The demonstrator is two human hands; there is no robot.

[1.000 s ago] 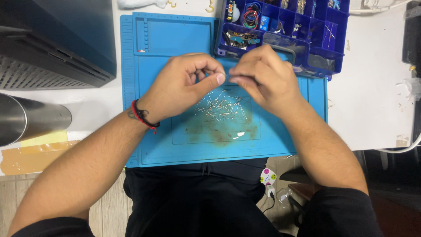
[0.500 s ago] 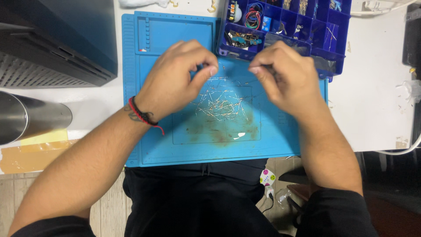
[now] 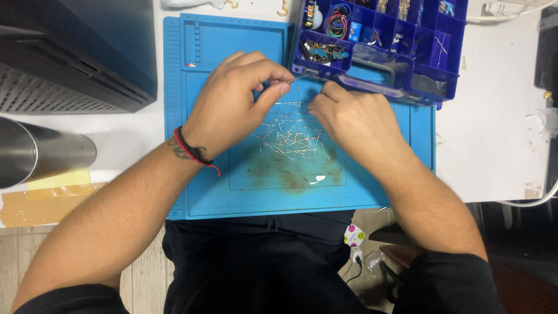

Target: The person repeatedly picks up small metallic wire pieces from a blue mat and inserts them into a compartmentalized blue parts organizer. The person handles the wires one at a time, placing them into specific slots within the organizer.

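Note:
A loose pile of thin metal leaded components (image 3: 293, 136) lies in the middle of a blue work mat (image 3: 232, 186). My left hand (image 3: 235, 102) hovers over the pile's upper left, thumb and forefinger pinched on one thin wire component (image 3: 297, 78). My right hand (image 3: 354, 122) rests on the mat at the pile's right side, fingers curled down onto the wires; whether it holds any is hidden. A red and black cord bracelet (image 3: 195, 152) circles my left wrist.
A dark blue compartment box (image 3: 407, 64) with small parts and wires sits at the mat's upper right. A dark machine housing (image 3: 75, 52) and a metal cylinder (image 3: 40, 154) stand at the left. White cable (image 3: 537, 200) at the right edge.
Both hands have shifted: my right hand dropped from the box's edge down onto the pile, and my left hand still pinches a wire near the pile's top.

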